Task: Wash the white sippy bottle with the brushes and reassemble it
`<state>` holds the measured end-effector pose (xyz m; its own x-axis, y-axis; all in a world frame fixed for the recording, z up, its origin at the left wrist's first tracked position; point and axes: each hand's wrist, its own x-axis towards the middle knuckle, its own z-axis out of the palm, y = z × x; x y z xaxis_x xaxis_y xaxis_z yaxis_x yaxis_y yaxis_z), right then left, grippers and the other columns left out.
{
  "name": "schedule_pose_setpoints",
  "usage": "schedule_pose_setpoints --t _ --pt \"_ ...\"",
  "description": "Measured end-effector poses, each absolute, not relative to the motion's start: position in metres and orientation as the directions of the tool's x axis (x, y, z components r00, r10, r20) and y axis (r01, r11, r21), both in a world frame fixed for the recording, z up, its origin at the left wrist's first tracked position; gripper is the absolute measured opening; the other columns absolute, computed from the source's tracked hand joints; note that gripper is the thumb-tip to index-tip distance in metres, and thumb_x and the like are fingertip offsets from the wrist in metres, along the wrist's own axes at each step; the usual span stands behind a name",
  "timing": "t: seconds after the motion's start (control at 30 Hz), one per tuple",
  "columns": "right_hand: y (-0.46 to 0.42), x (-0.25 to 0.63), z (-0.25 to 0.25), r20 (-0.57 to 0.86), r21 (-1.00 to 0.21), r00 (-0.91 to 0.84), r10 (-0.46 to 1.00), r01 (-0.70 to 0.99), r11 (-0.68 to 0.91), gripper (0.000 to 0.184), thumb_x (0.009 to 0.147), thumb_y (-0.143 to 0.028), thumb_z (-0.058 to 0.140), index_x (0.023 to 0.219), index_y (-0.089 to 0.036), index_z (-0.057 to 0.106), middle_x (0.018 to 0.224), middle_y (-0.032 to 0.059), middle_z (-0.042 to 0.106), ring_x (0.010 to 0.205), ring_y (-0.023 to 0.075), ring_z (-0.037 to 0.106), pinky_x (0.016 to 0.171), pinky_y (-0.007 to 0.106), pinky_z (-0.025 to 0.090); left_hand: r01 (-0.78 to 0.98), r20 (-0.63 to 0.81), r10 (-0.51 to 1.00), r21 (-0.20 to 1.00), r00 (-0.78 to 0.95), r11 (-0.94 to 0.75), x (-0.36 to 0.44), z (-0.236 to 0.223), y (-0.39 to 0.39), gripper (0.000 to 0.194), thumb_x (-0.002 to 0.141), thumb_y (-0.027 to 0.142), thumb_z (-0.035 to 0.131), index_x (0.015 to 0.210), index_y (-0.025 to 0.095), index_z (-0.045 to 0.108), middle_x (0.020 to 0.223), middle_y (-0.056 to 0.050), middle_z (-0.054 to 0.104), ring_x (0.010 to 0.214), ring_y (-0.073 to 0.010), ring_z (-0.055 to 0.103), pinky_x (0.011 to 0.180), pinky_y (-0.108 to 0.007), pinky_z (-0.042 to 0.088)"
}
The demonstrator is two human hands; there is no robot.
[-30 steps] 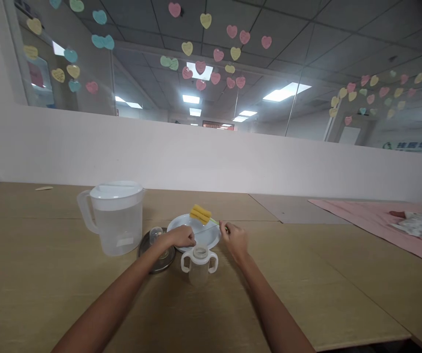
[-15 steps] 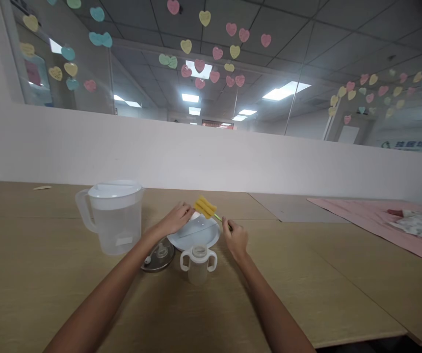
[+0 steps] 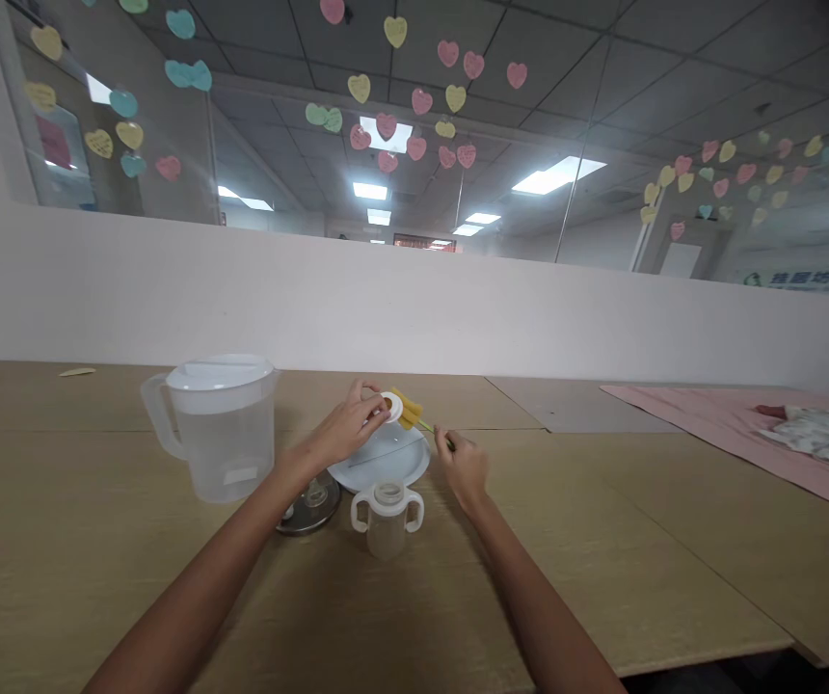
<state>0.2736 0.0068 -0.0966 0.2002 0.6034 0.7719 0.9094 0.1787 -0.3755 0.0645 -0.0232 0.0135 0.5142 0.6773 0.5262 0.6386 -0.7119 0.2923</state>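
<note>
Brush (image 3: 410, 412), ridged yellow sponge, thin green handle, juts leftward from your gripping right hand (image 3: 464, 467); your left hand (image 3: 351, 424) pinches round white ring (image 3: 394, 406).

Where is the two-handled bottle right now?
In the head view, the two-handled bottle stands upright on the table, centre foreground, between the forearms, just in front of the white plate.

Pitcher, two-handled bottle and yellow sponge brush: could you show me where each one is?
Pitcher (image 3: 225, 439): head view, on the side of its see-through body.
Two-handled bottle (image 3: 387, 535): head view, on its body below the white collar.
Yellow sponge brush (image 3: 412, 411): head view, on its sponge head.
</note>
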Motion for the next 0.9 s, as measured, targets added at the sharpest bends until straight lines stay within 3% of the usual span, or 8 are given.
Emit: schedule_pose_setpoints --t 0.33,0.67,0.77,0.9 --pt "0.003 0.273 -0.093 0.702 -0.56 0.324 0.634 0.802 0.21 0.059 0.087 -0.055 0.028 0.059 -0.015 0.061 0.052 0.0031 0.055 0.046 0.0103 0.04 0.047 0.024 0.019 0.686 0.538 0.678 0.231 0.5 -0.689 0.065 0.018 -0.026 0.03 0.09 0.037 0.027 0.096 0.02 0.052 0.112 -0.007 0.046 0.091 -0.0189 0.051 0.08 -0.031 0.04" --pt "0.0 0.275 -0.088 0.644 -0.684 0.401 0.651 0.684 0.256 0.056 0.087 -0.053 0.027 0.056 -0.016 0.055 0.049 0.0016 0.051 0.047 0.0113 0.042 0.048 0.023 0.022 0.773 0.531 0.75 0.25 0.394 -0.583 0.063 0.025 -0.034 0.036 0.091 0.042 0.02 0.083 0.02 0.046 0.077 -0.001 0.055 0.065 -0.0164 0.05 0.059 -0.026 0.034" --pt "-0.001 0.274 -0.088 0.683 -0.646 0.342 0.645 0.695 0.316 0.056 0.087 -0.053 0.026 0.056 -0.016 0.054 0.048 0.001 0.049 0.047 0.0109 0.041 0.048 0.022 0.023 0.769 0.533 0.751 0.262 0.389 -0.584 0.065 0.025 -0.033 0.034 0.09 0.043 0.023 0.098 0.021 0.048 0.084 -0.002 0.059 0.071 -0.018 0.054 0.063 -0.027 0.036" --pt "-0.003 0.269 -0.089 0.742 -0.542 0.205 0.638 0.744 0.392 0.055 0.088 -0.05 0.025 0.055 -0.016 0.053 0.047 -0.0002 0.046 0.046 0.0096 0.038 0.049 0.022 0.023 0.747 0.576 0.721 0.265 0.385 -0.61 0.066 0.021 -0.029 0.043 0.088 0.042 0.034 0.127 0.023 0.033 0.1 -0.005 0.058 0.083 -0.0202 0.056 0.071 -0.029 0.04"
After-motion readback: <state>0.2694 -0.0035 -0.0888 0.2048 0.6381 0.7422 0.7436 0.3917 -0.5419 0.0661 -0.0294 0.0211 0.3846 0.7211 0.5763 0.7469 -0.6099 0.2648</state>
